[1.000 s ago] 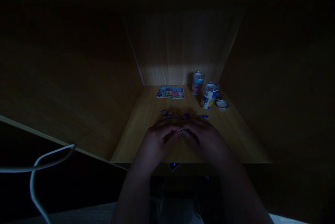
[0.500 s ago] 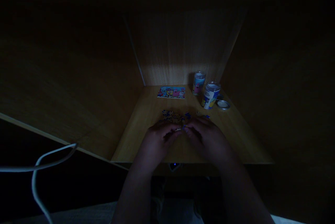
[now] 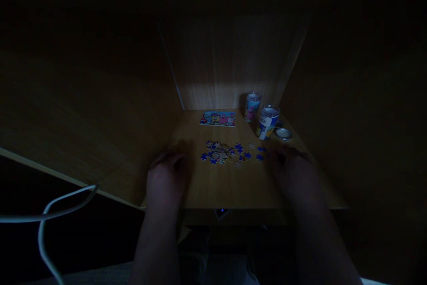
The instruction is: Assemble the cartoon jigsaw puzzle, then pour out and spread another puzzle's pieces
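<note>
Blue, yellow and pale jigsaw puzzle pieces (image 3: 220, 154) lie in a loose heap on the wooden surface, with several strewn to its right. To the left of the heap is my left hand (image 3: 167, 180), thumb and fingers pinched together; a faint pale speck shows at the tips, too dim to name. My right hand (image 3: 295, 174) rests low over the surface on the right side, its fingers closed at a blue puzzle piece (image 3: 269, 155) beside the scattered ones. Shadow hides much of both hands' fingers.
A colourful cartoon picture card (image 3: 217, 118) lies near the back wall. Two clear-topped cans, one pink and blue (image 3: 252, 108), the other blue and yellow (image 3: 267, 124), stand at the back right beside a round lid (image 3: 283, 134). Wooden panels enclose both sides. A white cable (image 3: 43, 218) hangs at left.
My hands were together in front of the heap, fingers meeting on puzzle pieces. Now they have moved apart, left hand leftward and right hand rightward, uncovering the heap.
</note>
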A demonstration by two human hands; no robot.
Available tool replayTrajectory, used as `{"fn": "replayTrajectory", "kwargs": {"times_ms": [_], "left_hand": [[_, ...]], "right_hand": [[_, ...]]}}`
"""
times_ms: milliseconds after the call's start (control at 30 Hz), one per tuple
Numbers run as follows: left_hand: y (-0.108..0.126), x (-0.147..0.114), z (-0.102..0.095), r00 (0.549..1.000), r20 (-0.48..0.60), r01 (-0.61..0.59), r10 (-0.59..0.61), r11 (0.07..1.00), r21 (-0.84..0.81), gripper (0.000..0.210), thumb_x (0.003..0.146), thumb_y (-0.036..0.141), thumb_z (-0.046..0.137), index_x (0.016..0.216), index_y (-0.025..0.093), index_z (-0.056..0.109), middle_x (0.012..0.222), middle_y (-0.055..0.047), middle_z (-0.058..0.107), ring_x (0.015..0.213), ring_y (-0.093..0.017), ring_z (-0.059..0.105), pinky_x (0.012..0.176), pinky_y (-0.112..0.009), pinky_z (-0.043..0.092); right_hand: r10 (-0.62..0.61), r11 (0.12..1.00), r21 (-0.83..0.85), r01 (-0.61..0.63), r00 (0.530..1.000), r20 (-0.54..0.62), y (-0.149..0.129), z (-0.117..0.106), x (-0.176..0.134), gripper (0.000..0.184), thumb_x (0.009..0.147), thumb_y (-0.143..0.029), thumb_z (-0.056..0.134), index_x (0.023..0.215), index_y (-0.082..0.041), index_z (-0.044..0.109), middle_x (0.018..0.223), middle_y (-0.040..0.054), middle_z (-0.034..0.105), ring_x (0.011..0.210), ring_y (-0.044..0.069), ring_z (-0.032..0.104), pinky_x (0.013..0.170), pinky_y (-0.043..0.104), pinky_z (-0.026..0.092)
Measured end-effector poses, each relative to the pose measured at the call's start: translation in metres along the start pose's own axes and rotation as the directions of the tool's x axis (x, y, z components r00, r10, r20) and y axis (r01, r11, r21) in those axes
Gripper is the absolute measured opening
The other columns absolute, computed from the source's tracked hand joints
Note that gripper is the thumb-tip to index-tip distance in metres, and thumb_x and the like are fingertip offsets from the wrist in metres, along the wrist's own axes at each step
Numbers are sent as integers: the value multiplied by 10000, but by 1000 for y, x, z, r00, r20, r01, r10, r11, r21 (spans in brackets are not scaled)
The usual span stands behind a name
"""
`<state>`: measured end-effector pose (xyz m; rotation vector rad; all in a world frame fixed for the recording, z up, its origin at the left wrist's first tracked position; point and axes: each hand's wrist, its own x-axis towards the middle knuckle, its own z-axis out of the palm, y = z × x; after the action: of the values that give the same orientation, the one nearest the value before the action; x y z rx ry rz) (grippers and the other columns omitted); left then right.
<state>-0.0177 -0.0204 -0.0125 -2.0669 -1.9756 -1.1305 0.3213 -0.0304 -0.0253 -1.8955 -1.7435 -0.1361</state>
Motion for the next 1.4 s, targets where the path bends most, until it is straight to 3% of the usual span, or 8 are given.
{"fn": "replayTrajectory", "kwargs": {"times_ms": [133, 233, 333, 433, 600, 867, 1400], "left_hand": [[-6, -2, 7, 999, 28, -35, 33, 996, 79, 228, 960, 235, 657, 1018, 262, 875, 1081, -93, 824, 948, -306, 775, 887, -444, 649], [-5, -3, 10, 998, 45, -53, 49, 993, 107, 256, 960, 218, 637, 1050, 245, 875, 1105, -114, 816, 942, -306, 761, 894, -456, 648], [-3, -3, 11, 996, 54, -80, 75, 993, 87, 264, 963, 210, 627, 1085, 245, 859, 1112, -114, 809, 962, -301, 750, 921, -463, 645], [3, -2, 11, 990, 55, -130, 128, 991, 25, 268, 968, 200, 625, 1132, 241, 833, 1172, -118, 796, 1049, -311, 738, 990, -486, 631], [15, -1, 7, 967, 129, -211, 221, 974, -86, 244, 991, 185, 621, 1136, 255, 804, 1222, -93, 789, 1158, -313, 724, 1050, -513, 603], [20, -1, 4, 933, 220, -256, 284, 956, -145, 240, 985, 121, 620, 1067, 264, 795, 1178, -55, 814, 1121, -293, 737, 1014, -521, 595], [21, -1, 3, 914, 268, -264, 304, 949, -174, 359, 912, 80, 592, 1130, 256, 816, 1212, -68, 811, 1166, -307, 714, 1048, -539, 573]], "right_hand": [[79, 994, -78, -79, 997, 9, -4, 1, -2, 330, 1069, -398, 531, 1047, -178, 776, 988, 190, 796, 851, 348, 719, 739, 461, 523], [85, 995, -52, -86, 996, -23, -7, 1, -1, 310, 1060, -395, 552, 1086, -160, 754, 1021, 200, 793, 896, 362, 713, 787, 482, 540], [-32, 999, 20, 32, 999, -37, -13, 1, 2, 297, 1069, -370, 544, 1165, -173, 745, 1161, 185, 789, 1082, 374, 702, 966, 537, 544], [-191, 977, 99, 188, 981, 26, -20, 2, 3, 307, 1088, -368, 538, 1265, -228, 746, 1374, 132, 752, 1305, 365, 637, 1125, 575, 488], [-304, 948, 135, 289, 947, 108, -22, 8, 2, 354, 1098, -384, 541, 1367, -261, 736, 1568, 84, 660, 1448, 351, 564, 1229, 615, 413], [-311, 945, 147, 291, 940, 140, -19, 12, 2, 419, 1064, -333, 557, 1453, -262, 695, 1561, 75, 670, 1457, 335, 576, 1242, 604, 413], [-283, 954, 141, 266, 951, 121, -24, 9, 1, 451, 1052, -283, 550, 1475, -177, 668, 1500, 155, 701, 1383, 363, 628, 1200, 611, 472]]}}
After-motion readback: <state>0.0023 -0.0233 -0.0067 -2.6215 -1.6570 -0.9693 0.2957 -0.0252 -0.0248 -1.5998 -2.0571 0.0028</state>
